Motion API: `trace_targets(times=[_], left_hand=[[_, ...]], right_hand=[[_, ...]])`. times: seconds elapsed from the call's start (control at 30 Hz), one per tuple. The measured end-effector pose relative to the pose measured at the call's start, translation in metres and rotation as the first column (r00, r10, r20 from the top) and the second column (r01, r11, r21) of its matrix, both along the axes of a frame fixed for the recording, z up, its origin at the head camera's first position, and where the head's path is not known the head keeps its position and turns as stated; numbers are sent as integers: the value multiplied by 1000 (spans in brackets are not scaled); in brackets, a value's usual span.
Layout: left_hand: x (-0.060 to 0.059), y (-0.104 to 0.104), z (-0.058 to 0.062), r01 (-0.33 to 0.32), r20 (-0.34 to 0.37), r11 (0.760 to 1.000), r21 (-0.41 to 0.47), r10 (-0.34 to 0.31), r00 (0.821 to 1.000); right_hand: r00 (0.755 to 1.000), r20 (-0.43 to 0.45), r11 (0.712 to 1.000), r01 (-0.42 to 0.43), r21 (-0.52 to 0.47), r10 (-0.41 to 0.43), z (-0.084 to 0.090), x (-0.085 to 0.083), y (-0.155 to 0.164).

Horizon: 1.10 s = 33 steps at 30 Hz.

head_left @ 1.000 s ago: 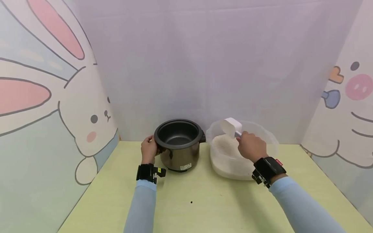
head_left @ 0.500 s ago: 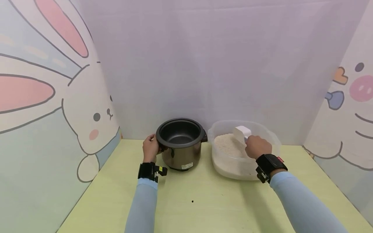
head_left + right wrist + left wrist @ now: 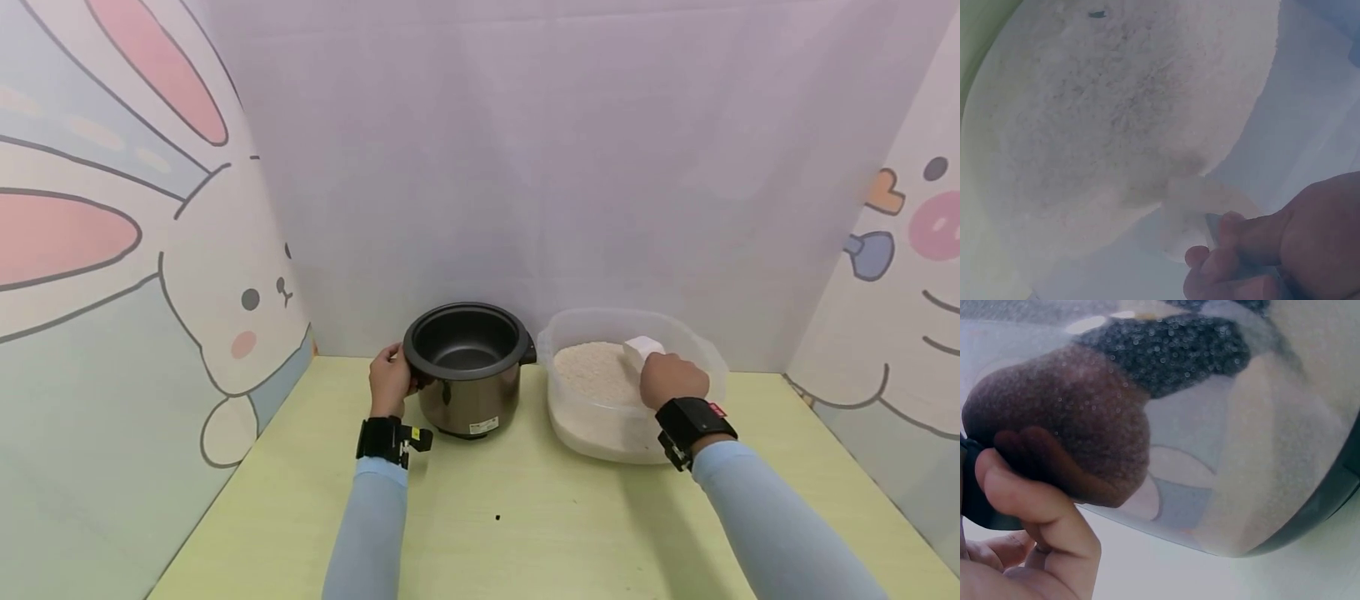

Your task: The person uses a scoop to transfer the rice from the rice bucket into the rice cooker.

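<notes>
A dark metal cooker pot [image 3: 467, 367] stands on the yellow-green table [image 3: 525, 517], its inside looking bare. My left hand [image 3: 390, 382] grips the pot's left handle; in the left wrist view my fingers [image 3: 1035, 506] curl round the dark handle against the shiny pot wall [image 3: 1222, 444]. To the pot's right is a clear plastic tub [image 3: 705, 354] of white rice [image 3: 592, 375]. My right hand [image 3: 671, 379] holds a white scoop [image 3: 642, 350] by its handle, low in the tub. In the right wrist view the scoop [image 3: 1200, 215] lies at the edge of the rice [image 3: 1116, 112].
Cartoon-printed panels close the table in on the left [image 3: 112, 292], back and right [image 3: 900, 275]. A small dark speck [image 3: 497, 517] lies on the table in front of the pot.
My right hand has carried the scoop from above the tub's left rim down and to the right into the tub. The left hand has kept its hold on the pot.
</notes>
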State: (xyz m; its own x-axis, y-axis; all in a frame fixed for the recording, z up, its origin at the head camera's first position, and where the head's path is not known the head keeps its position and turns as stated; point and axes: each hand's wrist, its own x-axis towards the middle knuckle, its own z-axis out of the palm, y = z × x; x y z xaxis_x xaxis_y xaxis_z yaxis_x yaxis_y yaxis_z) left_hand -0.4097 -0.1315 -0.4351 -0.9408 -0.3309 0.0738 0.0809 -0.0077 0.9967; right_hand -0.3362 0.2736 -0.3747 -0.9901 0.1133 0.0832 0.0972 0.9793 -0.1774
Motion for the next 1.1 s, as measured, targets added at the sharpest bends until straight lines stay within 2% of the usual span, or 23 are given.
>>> trace_targets(times=[0.37,0.6,0.87,0.97,1.1], left_hand=[[-2,-1,2,8,11,1000,10,-8,1000],[-3,-1,0,18,10,1000,6,-19,1000],[-1,-2,-1,16,14,1000,5,-17,1000],[0,-1,1,23,11,1000,7,-23,1000],[1,-1,3,23,10,1000,6,-23,1000]], right_hand=[[996,55,997,-76,14,75,-13,-14,9],[983,142,990,-108,-90,120,-22,-19,17],[976,166,984,-123,-127,143,-22,-20,18],[965,175,974,-173,-145,197,-23,-23,20],[934,167,939,-281,-200,315,-20,-23,19]])
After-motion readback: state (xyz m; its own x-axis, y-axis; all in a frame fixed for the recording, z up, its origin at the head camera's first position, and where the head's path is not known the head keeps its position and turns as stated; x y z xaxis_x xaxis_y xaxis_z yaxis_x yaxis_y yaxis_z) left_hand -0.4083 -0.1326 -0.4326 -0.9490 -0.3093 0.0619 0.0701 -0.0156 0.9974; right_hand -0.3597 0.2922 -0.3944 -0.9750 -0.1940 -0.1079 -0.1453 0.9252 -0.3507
